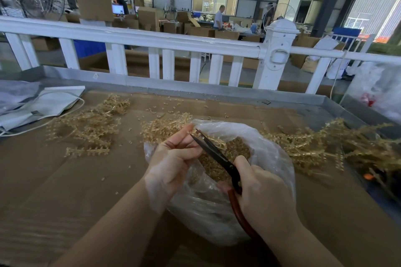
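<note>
Right hand [262, 191]: fingers curled tight round the red handles of the scissors [213, 151], thumb on top near the pivot. Blades are black, slightly parted, tips pointing up-left toward the other hand. The wrist comes in from lower right, with the hand over the mouth of the bag [273, 154].

Left hand [173, 158]: thumb and forefinger pinch the end of a tan plastic strip [217, 140] right at the blade tips. The other fingers are loosely curled underneath. Palm faces right and the forearm runs in from lower left. The strip extends right from the pinch, across the blades. Can't tell whether it sits between them or just behind.

The clear plastic bag lies open on the cardboard sheet [65, 180] under both hands, with a heap of small tan bits [236, 149] inside.

More tan strips sit in a loose pile left [91, 123] and a larger pile right [314, 145], both apart from the hands. Loose bits are scattered over the cardboard. White paper bags [43, 104] lie at far left, and a white fence [152, 39] stands behind the table.
</note>
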Tool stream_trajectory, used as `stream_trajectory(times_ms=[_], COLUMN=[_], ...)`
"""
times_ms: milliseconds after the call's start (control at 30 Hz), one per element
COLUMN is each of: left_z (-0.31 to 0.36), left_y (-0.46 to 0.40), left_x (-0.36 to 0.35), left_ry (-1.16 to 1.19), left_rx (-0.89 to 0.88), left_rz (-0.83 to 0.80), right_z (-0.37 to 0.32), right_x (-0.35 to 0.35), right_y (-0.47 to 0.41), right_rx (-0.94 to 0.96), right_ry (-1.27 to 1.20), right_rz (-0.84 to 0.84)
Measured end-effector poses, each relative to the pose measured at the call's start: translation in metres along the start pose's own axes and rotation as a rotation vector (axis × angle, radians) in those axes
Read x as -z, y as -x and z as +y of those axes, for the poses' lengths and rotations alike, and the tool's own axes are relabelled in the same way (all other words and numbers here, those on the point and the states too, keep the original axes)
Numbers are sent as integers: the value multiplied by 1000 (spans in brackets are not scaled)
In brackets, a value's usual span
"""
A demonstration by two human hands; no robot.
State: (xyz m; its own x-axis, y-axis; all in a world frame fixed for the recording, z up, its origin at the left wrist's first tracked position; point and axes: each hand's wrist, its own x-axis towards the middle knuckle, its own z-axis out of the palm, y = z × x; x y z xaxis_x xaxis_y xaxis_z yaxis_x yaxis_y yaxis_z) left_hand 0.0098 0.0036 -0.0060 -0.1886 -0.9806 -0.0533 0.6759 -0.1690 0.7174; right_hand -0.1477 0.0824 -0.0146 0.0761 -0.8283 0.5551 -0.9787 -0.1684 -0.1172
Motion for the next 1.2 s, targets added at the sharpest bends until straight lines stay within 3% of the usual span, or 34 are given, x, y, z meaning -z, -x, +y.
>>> stream_trajectory(times_ms=[667, 800, 933, 1200], left_z=[-9, -13, -11, -14], left_y=[-6, -5, -3, -7], left_x=[5, 7, 10, 8], left_ry=[-78, -130, -103, -121], left_rx=[-37, -48, -22, -74], left_rz=[34, 37, 94, 209], right_z=[1, -1, 1, 0], right_x=[2, 5, 9, 8], right_y=[-1, -1, -5, -6], right_rx=[15, -55, -233, -259], right_ry=[30, -78, -433, -452], right_rz=[-44, -125, -173, -224])
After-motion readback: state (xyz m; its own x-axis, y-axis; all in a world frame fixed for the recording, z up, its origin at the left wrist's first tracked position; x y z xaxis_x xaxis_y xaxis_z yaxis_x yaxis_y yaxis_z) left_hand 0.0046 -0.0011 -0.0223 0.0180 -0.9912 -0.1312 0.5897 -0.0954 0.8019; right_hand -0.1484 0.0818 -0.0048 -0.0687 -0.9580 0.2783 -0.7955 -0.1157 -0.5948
